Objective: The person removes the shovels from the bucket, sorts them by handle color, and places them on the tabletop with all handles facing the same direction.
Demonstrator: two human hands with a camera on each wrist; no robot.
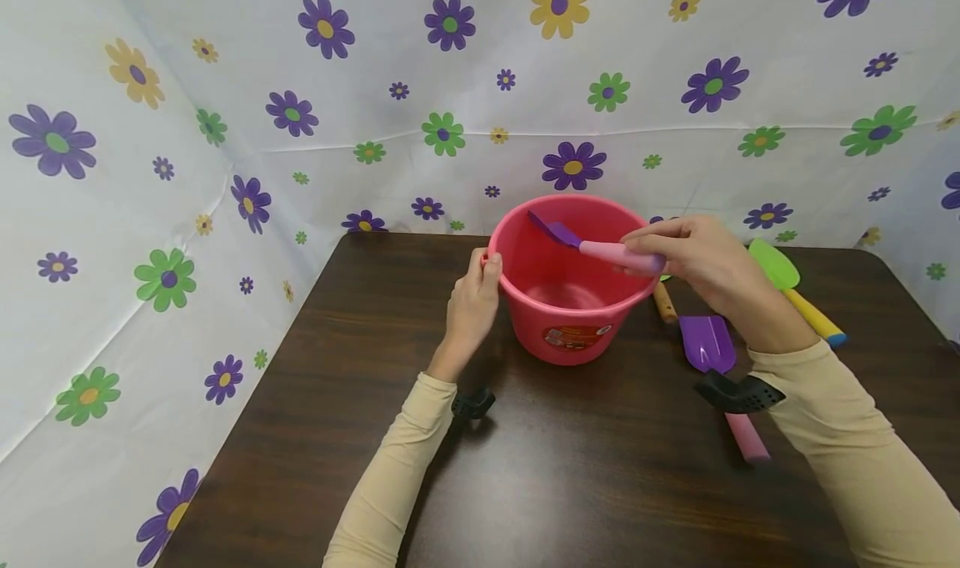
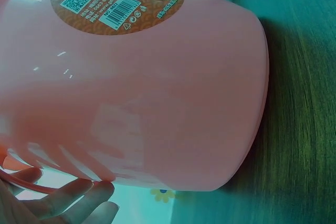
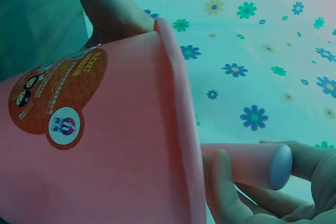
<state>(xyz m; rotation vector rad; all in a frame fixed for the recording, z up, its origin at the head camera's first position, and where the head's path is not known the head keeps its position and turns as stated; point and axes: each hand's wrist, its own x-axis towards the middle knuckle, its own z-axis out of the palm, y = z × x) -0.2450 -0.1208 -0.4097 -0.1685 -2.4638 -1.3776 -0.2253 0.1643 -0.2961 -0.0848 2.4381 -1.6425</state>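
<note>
A pink bucket [image 1: 528, 314] stands upright on the dark wooden table. My left hand [image 1: 474, 293] grips its rim at the left side; in the left wrist view the fingers [image 2: 86, 195] lie against the outer wall. Over the right part of the bucket's opening, my right hand [image 1: 693, 259] holds a toy garden tool by its pink handle [image 1: 611, 253]. The tool's narrow purple head [image 1: 557, 231] points left inside the bucket's mouth, and its exact shape is hard to tell. The right wrist view shows fingers around the handle [image 3: 247, 163] beside the rim.
Right of the bucket lie a purple toy shovel [image 1: 707, 344] with a pink handle, a green shovel [image 1: 774, 263] with a yellow handle, and a tool with an orange-brown handle [image 1: 663, 303], partly hidden. A flowered white sheet [image 1: 465, 92] hangs behind the table.
</note>
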